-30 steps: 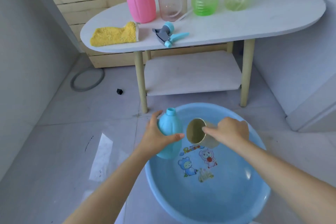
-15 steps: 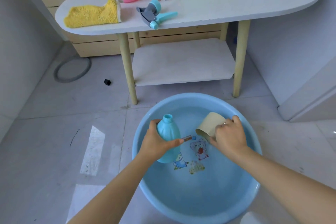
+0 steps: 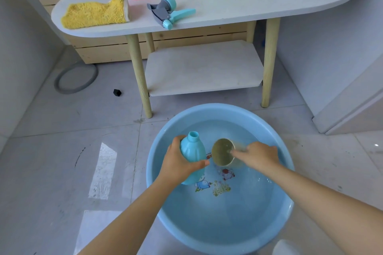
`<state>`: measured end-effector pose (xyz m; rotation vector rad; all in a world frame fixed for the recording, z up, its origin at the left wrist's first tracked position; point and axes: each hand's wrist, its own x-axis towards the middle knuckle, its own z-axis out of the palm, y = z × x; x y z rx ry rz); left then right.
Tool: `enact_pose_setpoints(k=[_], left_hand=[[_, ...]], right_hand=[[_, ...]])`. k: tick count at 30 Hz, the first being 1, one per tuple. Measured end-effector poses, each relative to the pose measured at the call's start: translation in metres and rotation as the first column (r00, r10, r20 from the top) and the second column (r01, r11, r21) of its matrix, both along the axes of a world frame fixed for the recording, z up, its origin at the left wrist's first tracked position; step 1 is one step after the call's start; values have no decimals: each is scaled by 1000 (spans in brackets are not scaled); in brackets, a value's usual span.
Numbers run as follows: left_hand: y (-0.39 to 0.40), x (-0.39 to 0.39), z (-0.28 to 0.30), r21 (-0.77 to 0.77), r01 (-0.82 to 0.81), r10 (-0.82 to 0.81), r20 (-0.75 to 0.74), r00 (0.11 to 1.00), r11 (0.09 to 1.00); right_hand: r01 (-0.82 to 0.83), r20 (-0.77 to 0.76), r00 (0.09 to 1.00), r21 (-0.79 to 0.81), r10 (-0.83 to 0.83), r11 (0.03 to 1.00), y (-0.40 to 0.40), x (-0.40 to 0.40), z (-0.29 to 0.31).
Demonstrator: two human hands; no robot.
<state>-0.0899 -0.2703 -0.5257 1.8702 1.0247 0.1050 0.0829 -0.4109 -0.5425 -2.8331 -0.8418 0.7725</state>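
Grey floor tiles (image 3: 62, 172) carry a blue basin (image 3: 219, 107) of water before the desk (image 3: 269, 6) with its yellow cloth (image 3: 95, 13) and spray head (image 3: 167, 11); over it the left hand (image 3: 180, 163) grips an uncapped blue bottle (image 3: 192, 151), the right hand (image 3: 259, 155) grasps a cup (image 3: 222, 152), its mouth since swung round to face me.

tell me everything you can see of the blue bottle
The blue bottle is light-blue plastic with a fluted body and a threaded neck, open, no cap. It is held nearly upright, mouth up, over the left side of the basin. The left hand grips its middle, thumb across the front. A tan cup is close on its right. Whether its base touches water is unclear.
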Motion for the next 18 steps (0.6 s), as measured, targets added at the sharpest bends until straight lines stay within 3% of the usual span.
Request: enact_pose_setpoints(k=[4,7,14,18], left_hand=[[-1,0,-3,-11,10,-10,5,1000,1000],[-4,0,-5,-25,17,-17,5,1000,1000],[-7,1,-6,-45,39,-37,37,999,998],[-12,3,-3,-49,63,-60,66,996,997]], right_hand=[[315,-315,915,170,-251,934,1,4,8],[414,-407,866,260,-290,872,0,1,16],[419,-338,897,441,-286,794,6,1,34],[343,-234,939,548,-254,763,11,1,40]])
